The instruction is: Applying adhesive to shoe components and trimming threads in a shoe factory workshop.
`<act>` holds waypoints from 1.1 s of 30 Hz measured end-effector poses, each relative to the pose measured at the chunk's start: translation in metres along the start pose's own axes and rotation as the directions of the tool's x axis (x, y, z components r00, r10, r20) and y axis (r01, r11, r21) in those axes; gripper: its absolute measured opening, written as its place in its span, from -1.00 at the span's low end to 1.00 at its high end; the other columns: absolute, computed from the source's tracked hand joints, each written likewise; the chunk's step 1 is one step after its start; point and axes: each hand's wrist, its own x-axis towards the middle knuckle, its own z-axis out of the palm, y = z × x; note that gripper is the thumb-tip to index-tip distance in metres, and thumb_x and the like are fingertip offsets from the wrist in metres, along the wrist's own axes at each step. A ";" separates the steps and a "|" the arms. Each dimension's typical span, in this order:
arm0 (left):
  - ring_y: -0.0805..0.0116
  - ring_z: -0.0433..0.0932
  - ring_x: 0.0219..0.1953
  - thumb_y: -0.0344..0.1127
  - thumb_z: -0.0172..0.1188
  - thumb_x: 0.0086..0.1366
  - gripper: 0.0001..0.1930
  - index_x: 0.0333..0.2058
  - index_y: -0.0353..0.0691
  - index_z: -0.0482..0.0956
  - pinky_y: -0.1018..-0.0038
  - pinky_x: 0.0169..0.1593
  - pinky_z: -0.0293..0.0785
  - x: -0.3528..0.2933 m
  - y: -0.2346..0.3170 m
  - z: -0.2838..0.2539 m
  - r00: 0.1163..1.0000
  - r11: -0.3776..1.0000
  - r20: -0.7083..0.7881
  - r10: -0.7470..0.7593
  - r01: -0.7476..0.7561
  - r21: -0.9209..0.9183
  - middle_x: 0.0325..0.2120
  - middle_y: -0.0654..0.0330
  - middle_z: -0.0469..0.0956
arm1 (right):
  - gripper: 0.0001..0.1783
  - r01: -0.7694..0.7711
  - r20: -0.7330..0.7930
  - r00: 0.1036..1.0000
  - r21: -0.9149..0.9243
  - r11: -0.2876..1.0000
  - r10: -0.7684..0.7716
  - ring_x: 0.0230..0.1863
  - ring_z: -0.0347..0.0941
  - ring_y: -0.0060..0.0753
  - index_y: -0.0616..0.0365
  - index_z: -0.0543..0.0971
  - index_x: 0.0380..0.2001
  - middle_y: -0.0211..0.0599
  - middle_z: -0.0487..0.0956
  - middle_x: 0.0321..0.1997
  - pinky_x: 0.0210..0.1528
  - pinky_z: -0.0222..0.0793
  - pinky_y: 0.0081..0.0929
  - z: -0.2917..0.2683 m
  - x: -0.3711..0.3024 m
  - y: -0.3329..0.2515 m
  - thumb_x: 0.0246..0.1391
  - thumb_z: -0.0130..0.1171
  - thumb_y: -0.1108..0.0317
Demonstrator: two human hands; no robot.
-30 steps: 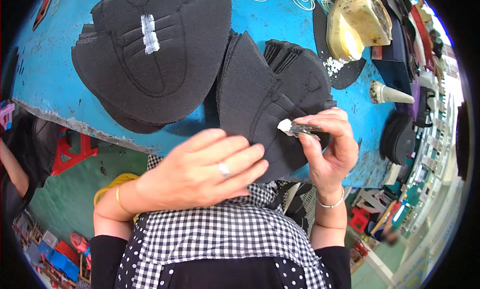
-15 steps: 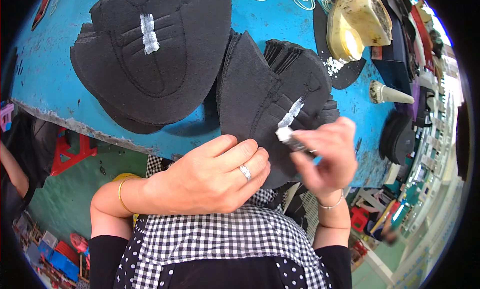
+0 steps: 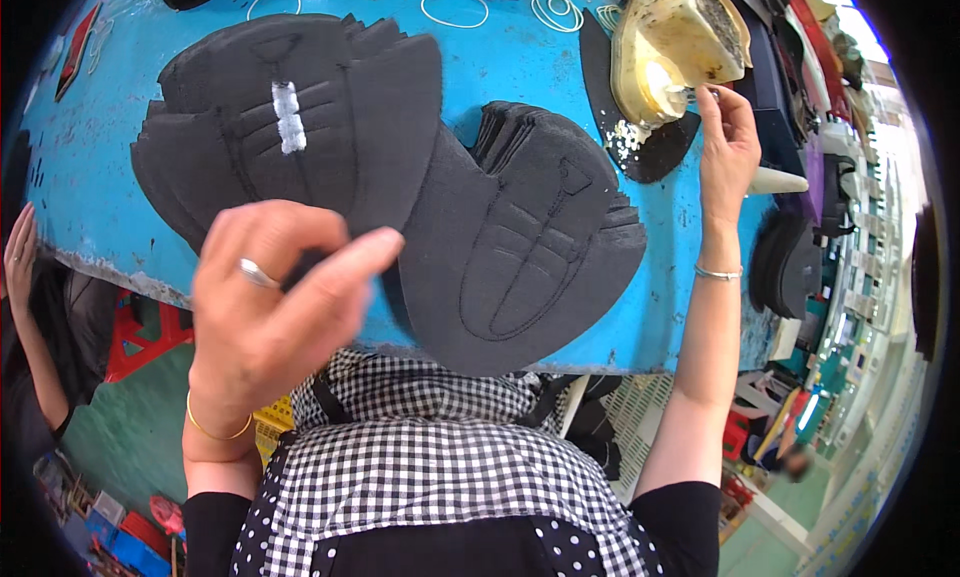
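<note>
Two piles of black, stitched fabric pieces, shaped like shoe uppers, lie on the table. The left pile [image 3: 300, 62] has a white smear [image 3: 288, 117] down the middle of its top piece. On the right pile [image 3: 540, 247] the top piece shows stitching and no smear. My left hand [image 3: 270, 297] is over the near edge of the left pile, slightly blurred, thumb and fingers apart. At the far right my right hand [image 3: 728, 142] pinches a brush [image 3: 690, 95], its tip inside a cream plastic container [image 3: 635, 62] with white paste.
Beneath the container lies a black piece [image 3: 660, 155] spotted with white drips. A pale cone [image 3: 778, 181] and dark curved pieces [image 3: 785, 262] are on the right. White cord loops [image 3: 555, 7] lie at the back. Another person's hand [image 3: 20, 257] rests at the table's left edge.
My right hand has carried the brush from the right pile up to the container. My left hand has moved left to the other pile. The smeared piece is gone from the right pile's top.
</note>
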 end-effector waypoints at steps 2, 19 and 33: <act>0.29 0.54 -0.14 -0.25 0.40 -0.04 -0.54 -0.06 0.07 0.67 0.31 -0.08 0.44 -0.003 0.003 0.011 0.974 0.967 0.140 0.179 -0.148 -0.208 -0.12 0.30 0.55 | -0.80 0.062 0.013 0.998 -0.103 0.993 -0.061 -0.30 0.38 -0.67 0.17 0.64 -0.23 -0.53 0.59 -0.28 -0.20 0.34 -0.63 0.000 0.001 0.005 0.19 0.33 0.28; 0.35 0.55 -0.13 -0.07 0.35 0.12 -0.67 -0.21 -0.14 0.69 0.39 -0.11 0.46 -0.015 0.038 0.063 0.913 0.889 0.010 0.408 -0.394 -0.235 -0.13 0.23 0.60 | -0.77 0.198 0.440 0.854 0.217 0.956 -0.277 -0.24 0.54 -0.43 0.14 0.61 -0.25 -0.35 0.70 -0.25 -0.14 0.38 -0.48 -0.005 -0.107 -0.118 -0.02 0.38 0.50; 0.24 0.58 -0.19 -0.22 0.28 0.09 -0.69 -0.24 -0.30 0.66 0.43 -0.19 0.52 -0.010 0.045 0.053 0.901 0.891 0.093 0.423 -0.395 -0.223 -0.18 0.09 0.60 | -0.69 0.475 0.437 0.766 0.111 0.873 -0.472 -0.29 0.52 -0.34 0.07 0.64 -0.31 -0.42 0.70 -0.28 -0.12 0.30 -0.33 0.005 -0.116 -0.129 -0.19 0.51 0.44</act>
